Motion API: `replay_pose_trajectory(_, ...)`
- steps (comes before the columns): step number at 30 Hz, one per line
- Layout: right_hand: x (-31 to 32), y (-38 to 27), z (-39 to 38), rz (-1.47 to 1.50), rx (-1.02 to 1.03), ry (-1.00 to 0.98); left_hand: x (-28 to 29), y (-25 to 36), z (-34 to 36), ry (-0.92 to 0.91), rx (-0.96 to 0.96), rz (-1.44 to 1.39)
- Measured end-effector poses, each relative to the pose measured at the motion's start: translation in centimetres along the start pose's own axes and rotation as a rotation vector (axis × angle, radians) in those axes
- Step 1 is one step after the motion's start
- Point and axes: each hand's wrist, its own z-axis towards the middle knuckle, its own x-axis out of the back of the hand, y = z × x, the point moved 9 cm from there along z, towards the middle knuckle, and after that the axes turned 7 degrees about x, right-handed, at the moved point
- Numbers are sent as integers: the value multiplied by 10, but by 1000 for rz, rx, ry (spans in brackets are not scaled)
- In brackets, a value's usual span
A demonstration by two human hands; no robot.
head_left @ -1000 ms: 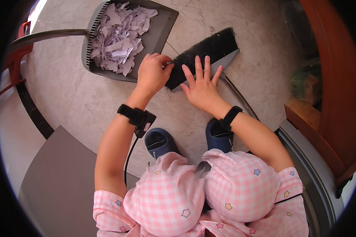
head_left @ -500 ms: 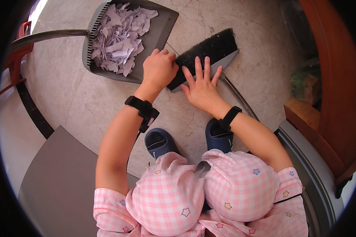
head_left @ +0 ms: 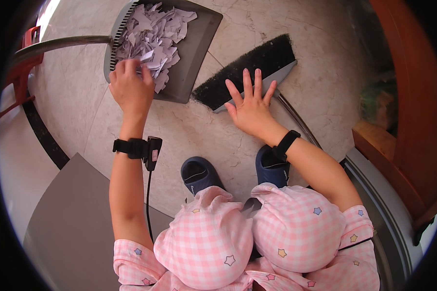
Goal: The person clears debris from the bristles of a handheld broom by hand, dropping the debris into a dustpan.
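Floor wedged between dustpan and broom; right hand lay splayed on the broom, left hand had swung to the paper scraps, pinch unclear!

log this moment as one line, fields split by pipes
left hand: at paper scraps in dustpan, grip unclear | right hand: spread over broom head | broom head: apart from dustpan

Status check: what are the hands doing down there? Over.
Left hand at the dustpan, grip unclear. Right hand spread open over the broom head. Paper scraps piled in the dustpan, partly hidden by left hand.
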Motion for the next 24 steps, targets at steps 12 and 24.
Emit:
replay_pose_trajectory(12, -23, -39, 15, -12, 7, -13, -15, 7, -29, -165, -152, -489)
replay_pose_trajectory(24, -17, -49, 11, 6, -10, -32, -38, 37, -34, -156, -287, -452)
